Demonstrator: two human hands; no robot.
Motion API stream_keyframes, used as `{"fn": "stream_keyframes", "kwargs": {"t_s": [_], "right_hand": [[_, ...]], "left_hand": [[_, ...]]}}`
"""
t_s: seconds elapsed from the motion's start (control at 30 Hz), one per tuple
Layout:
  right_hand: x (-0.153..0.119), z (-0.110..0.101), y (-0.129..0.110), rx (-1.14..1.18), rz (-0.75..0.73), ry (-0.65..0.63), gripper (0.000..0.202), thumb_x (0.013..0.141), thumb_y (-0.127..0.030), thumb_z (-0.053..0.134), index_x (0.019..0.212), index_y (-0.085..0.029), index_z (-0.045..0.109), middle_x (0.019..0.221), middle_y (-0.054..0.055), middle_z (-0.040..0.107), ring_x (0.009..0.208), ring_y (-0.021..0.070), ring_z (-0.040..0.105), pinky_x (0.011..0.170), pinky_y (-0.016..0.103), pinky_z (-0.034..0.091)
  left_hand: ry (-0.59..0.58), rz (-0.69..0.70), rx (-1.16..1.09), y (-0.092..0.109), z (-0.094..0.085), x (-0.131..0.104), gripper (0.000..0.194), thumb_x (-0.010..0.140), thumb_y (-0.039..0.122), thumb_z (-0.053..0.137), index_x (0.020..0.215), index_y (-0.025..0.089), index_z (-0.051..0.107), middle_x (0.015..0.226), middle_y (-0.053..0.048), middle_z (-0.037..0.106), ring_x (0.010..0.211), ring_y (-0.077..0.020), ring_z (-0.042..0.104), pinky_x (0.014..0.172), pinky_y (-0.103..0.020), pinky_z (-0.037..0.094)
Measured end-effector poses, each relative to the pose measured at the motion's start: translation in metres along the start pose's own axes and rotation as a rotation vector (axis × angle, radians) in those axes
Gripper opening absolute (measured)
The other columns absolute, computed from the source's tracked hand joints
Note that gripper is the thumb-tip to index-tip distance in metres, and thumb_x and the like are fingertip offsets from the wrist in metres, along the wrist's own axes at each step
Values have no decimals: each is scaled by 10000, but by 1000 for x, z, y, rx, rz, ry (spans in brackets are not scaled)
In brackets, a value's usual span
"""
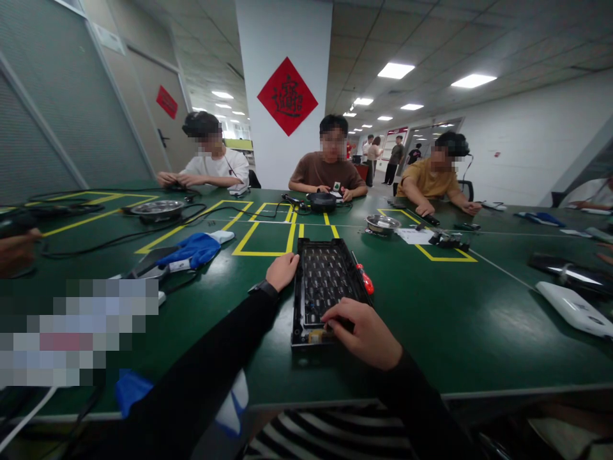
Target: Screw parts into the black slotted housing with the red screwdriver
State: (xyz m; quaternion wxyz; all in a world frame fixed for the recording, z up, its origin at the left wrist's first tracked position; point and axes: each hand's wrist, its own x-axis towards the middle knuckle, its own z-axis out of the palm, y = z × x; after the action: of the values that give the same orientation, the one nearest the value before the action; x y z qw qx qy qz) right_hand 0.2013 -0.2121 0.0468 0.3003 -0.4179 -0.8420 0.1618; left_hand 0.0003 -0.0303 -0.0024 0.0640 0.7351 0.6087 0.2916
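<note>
A shallow black case (296,300) lies lengthwise in front of me, with rows of small shiny metal pieces inside and a yellowish part (316,336) at its near end. My left hand (282,271) grips the case's left side near the far end, fingers curled at the rim. Over the near right corner, my right hand (361,329) is closed, with thumb and forefinger pinched together close to the yellowish part. Whatever sits between those fingertips is too small to make out. A red-handled screwdriver (365,279) lies along the right side of the case.
Blue-and-white gloves (194,249) and cables lie to the left. Metal bowls (382,223) and a black round object (322,202) stand farther back. Yellow tape marks the green table (479,319). Several people sit around it. A white device (572,308) lies at right.
</note>
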Motion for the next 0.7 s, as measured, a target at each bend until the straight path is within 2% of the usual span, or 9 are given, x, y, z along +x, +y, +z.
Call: {"fn": "stream_keyframes", "kwargs": {"t_s": [0.4,0.7], "right_hand": [[1,-2,-2,-30,2,-31,160,814,-157,473,880,-200,613,812,22,590,772,129,534,724,255,389],[0,-2,-2,-12,3,3,169,814,-144,471,890,-195,614,836,27,599,797,132,534,735,256,388]], "left_hand": [[3,7,-10,-1,1,0,399,877,418,266,647,184,492,748,-58,606,705,-158,535,594,-242,293],[-9,-11,-21,-1,1,0,399,874,431,273,651,184,492,745,-53,598,696,-154,528,585,-241,292]]}}
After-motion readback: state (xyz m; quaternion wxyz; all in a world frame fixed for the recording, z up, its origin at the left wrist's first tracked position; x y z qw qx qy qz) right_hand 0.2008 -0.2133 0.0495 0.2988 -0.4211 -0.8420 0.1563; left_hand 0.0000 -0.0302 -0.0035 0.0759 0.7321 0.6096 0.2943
